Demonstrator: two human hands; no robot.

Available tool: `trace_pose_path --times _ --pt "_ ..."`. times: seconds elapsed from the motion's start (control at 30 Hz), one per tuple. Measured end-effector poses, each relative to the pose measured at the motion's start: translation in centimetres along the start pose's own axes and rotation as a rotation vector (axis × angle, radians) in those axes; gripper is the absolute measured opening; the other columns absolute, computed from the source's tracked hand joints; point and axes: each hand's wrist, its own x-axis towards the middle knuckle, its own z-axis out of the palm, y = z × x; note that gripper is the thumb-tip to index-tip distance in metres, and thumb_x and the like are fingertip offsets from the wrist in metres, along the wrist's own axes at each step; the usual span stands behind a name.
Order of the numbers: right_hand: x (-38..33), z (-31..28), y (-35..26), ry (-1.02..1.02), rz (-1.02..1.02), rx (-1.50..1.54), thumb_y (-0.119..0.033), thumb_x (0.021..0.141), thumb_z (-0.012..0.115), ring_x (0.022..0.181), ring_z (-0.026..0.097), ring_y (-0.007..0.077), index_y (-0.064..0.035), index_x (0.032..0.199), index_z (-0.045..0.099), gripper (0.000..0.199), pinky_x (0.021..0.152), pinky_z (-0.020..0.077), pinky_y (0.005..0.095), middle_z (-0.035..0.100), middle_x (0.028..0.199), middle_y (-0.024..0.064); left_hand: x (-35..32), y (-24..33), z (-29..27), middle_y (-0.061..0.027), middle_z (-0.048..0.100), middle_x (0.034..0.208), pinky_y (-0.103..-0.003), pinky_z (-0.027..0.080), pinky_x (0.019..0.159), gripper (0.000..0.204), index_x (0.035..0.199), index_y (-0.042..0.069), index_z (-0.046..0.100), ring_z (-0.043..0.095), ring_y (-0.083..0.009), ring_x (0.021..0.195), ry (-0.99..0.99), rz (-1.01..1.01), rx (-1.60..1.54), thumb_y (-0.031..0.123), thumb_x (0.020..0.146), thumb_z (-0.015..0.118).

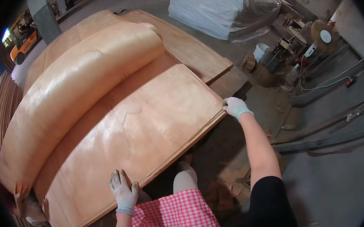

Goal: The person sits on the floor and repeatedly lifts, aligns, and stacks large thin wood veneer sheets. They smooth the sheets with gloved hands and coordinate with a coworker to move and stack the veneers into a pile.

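A large, thin wood veneer sheet (80, 83) is bent over in a wide, glossy curl across a stack of flat wood sheets (133, 122). My left hand (124, 191), in a pale glove with dirty fingertips, lies on the top sheet by its near edge, fingers spread. At the stack's right corner, my right hand (236, 108) has its gloved fingers closed round the sheet edge; its fingertips are partly hidden. Another person's hand (20, 192) touches the near left end of the curl.
Further wood sheets (187, 49) lie behind the stack. A plastic-covered pile (219, 13) stands at the back. Right of it are a white bucket (261, 51), a round fan-like machine (325, 36) and cables. Wood scraps (232, 182) litter the floor by my legs. An orange vehicle (25, 46) stands far left.
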Motion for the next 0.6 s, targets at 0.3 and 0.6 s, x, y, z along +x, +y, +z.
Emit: trace_pose_path --times 0.3,0.6 --pt "-2.5 6.6 1.6 0.654 0.415 0.742 -0.025 0.093 0.067 0.096 0.07 0.0359 0.0049 0.107 0.069 0.033 0.087 0.0523 0.0428 0.073 0.102 0.0236 0.3 0.4 0.9 -0.0251 0.037 0.159 -0.054 0.016 0.125 0.081 0.15 -0.002 0.043 0.027 -0.0439 0.15 0.163 0.019 -0.141 0.038 0.085 0.071" --pt "-27.6 9.3 -25.7 -0.085 -0.517 1.224 0.0 0.094 0.063 0.086 0.064 0.015 0.0024 0.114 0.063 0.02 0.082 0.0536 0.0294 0.07 0.101 0.0101 -6.5 9.1 -5.2 -0.0154 0.07 0.102 -0.044 0.054 0.089 0.034 0.107 0.006 0.069 0.067 -0.0335 0.098 0.344 0.382 -0.705 0.022 0.08 0.079"
